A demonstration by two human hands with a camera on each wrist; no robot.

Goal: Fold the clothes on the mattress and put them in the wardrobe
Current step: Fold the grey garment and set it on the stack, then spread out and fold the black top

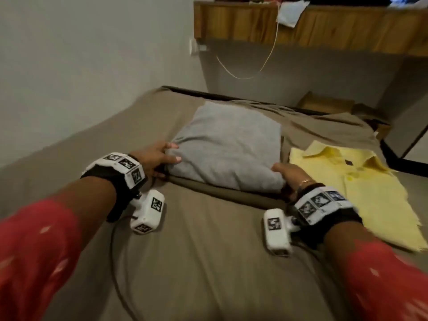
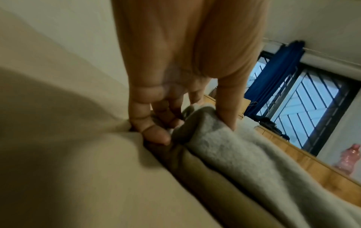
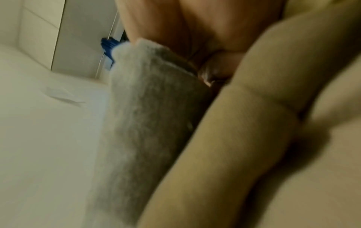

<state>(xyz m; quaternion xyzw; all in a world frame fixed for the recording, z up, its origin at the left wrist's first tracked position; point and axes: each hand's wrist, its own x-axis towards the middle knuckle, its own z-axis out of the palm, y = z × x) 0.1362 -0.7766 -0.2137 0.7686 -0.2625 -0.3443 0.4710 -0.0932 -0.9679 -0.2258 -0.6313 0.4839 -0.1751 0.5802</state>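
Observation:
A folded grey garment (image 1: 228,144) lies on the brown-sheeted mattress (image 1: 196,251). My left hand (image 1: 159,156) grips its near left corner, thumb on top and fingers underneath; the left wrist view shows the thumb and fingers (image 2: 154,131) pinching the grey fabric (image 2: 224,148). My right hand (image 1: 289,174) holds the near right corner, fingers tucked under the grey garment (image 3: 140,123). A yellow polo shirt (image 1: 352,181) lies spread flat to the right, beside my right hand.
A wooden shelf (image 1: 301,24) hangs on the far wall with a white cable (image 1: 250,75) dangling. A cardboard box (image 1: 324,103) sits past the mattress's far right corner. A wall runs along the left. A barred window with a blue curtain (image 2: 273,74) shows in the left wrist view.

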